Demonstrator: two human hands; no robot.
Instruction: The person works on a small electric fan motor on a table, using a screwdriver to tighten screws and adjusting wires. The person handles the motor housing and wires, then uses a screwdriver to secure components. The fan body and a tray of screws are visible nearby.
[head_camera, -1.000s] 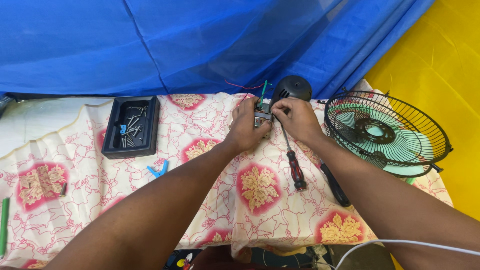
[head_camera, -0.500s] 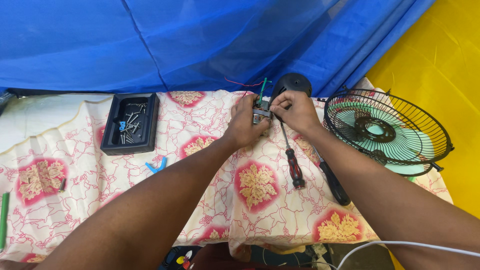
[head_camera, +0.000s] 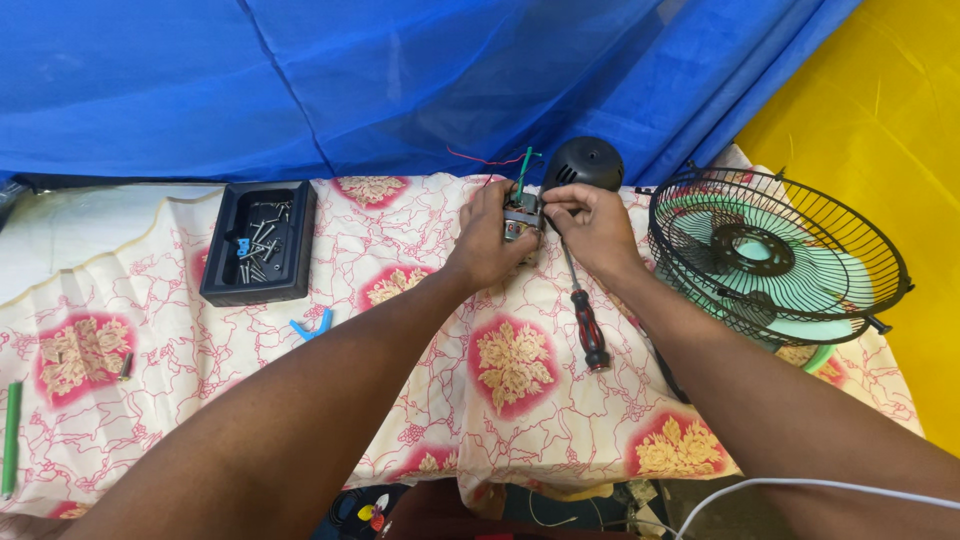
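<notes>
My left hand grips the small fan motor, and my right hand pinches its top. A red-handled screwdriver lies just beside.

Bright, even light w/ soft shadows, no glare; sharp focus, slight wide-angle bending at edges

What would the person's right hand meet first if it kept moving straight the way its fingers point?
The right hand points left at the small motor, already at its fingertips; beyond that, probably the left hand.
</notes>
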